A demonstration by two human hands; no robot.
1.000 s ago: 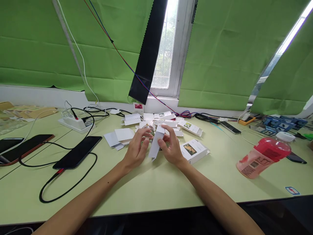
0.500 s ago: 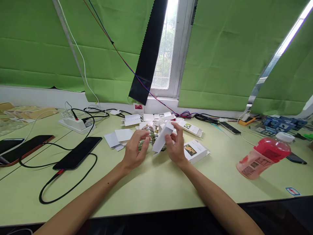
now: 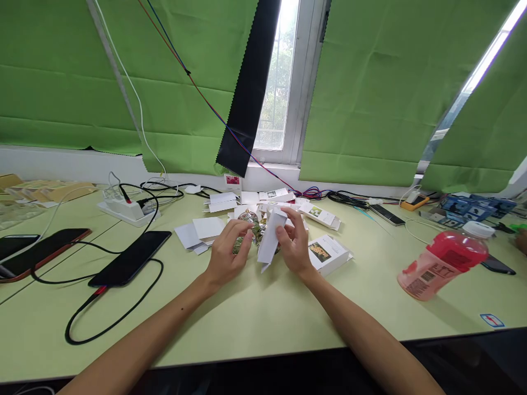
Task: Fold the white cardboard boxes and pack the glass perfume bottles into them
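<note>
My right hand (image 3: 295,244) grips a small white cardboard box (image 3: 269,241) between thumb and fingers. The box is tilted, and a flap hangs from its lower end. Left of it, my left hand (image 3: 228,249) hovers with fingers curved and thumb apart, and nothing shows between them. Behind the hands lie shiny foil packets with green contents (image 3: 256,226), partly hidden by my left fingers and the box. Beside my right hand, a white box with an orange-and-dark picture (image 3: 327,253) lies on the table.
Flat white cartons (image 3: 209,226) and several printed boxes (image 3: 321,215) are heaped toward the window. Left are a cabled phone (image 3: 130,257) and a power strip (image 3: 125,210). A pink drink bottle (image 3: 444,263) leans at the right. A multimeter (image 3: 414,202) sits at the back right.
The white box has tipped more upright in my right hand, its lower end and flap dropping slightly. My left hand has barely moved. Part of another person's hand now shows at the far right edge.
</note>
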